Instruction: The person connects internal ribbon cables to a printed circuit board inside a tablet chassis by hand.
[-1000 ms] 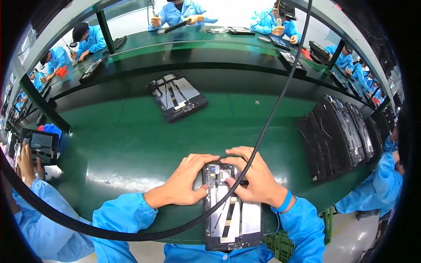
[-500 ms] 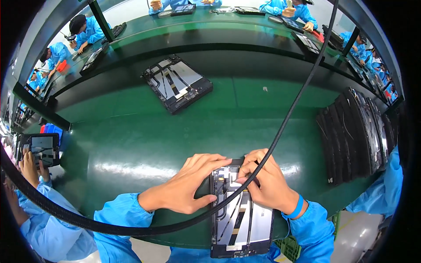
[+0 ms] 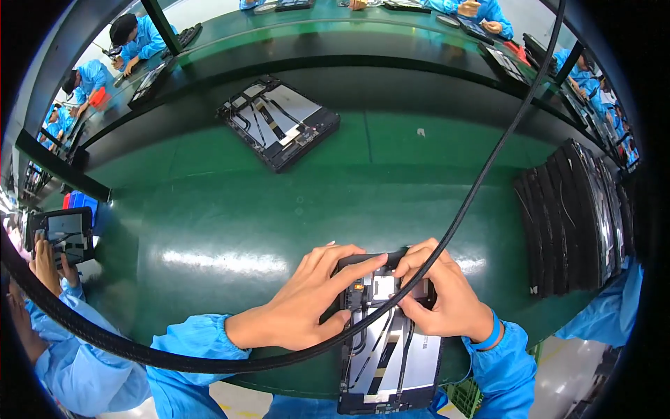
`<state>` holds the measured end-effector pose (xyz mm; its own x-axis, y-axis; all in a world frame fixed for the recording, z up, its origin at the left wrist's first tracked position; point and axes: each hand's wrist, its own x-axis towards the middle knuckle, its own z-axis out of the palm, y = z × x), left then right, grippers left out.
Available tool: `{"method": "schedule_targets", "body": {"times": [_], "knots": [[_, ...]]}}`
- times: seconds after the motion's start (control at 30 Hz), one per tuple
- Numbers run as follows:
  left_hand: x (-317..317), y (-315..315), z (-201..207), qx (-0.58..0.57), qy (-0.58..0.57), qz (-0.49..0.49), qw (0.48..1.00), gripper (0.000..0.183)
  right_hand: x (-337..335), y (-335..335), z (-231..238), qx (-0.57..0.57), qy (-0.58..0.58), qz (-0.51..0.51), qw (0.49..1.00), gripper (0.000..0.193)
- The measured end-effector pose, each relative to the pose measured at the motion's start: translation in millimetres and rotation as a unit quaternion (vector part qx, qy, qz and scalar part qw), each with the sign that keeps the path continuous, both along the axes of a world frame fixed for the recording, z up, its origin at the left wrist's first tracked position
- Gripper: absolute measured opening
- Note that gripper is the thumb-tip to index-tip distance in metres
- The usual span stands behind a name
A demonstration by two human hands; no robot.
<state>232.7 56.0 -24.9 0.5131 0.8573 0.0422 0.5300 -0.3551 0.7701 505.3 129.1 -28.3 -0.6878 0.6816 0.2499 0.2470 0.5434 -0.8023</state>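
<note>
An opened tablet (image 3: 421, 359) with a silver panel, dark flat cables and exposed boards lies upright before me at the table's near edge. On its upper left edge, my left hand (image 3: 296, 311) grips the frame, the index finger stretched along the top and the thumb at the side. My right hand (image 3: 450, 300) is closed in a pinch over the tablet's upper right part. Whatever sits between those fingertips is hidden. A black braided cable (image 3: 469, 202) hangs across the view and covers part of the tablet and the right fingers.
Another opened tablet (image 3: 305, 112) lies at the far middle of the green table (image 3: 230, 209). A stack of black tablet-like units (image 3: 569, 216) stands at the right. To the left, a neighbour's hands (image 3: 47, 269) hold a tablet (image 3: 66, 234). More people work beyond the dark rail (image 3: 279, 73).
Both hands have shifted slightly right in the picture, along with the tablet's top. My left index finger now reaches farther across the top edge. The right hand stays pinched.
</note>
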Motion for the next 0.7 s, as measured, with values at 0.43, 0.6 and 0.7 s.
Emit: {"method": "schedule_targets", "body": {"times": [0.43,0.6,0.7], "knots": [[4.3,-15.1,-26.2,0.301,0.030,0.050,0.952,0.054,-4.6,-2.5,-14.4,0.029,0.042,-0.055,0.997,0.023],[9.3,-23.4,-28.8,0.344,0.074,-0.018,0.936,0.046,-4.9,-2.2,-16.2,0.043,0.045,-0.058,0.996,0.023],[14.1,-24.4,-26.6,0.327,0.060,-0.039,0.942,0.048,-3.8,-3.0,-15.2,0.053,0.049,-0.064,0.995,0.022]]}}
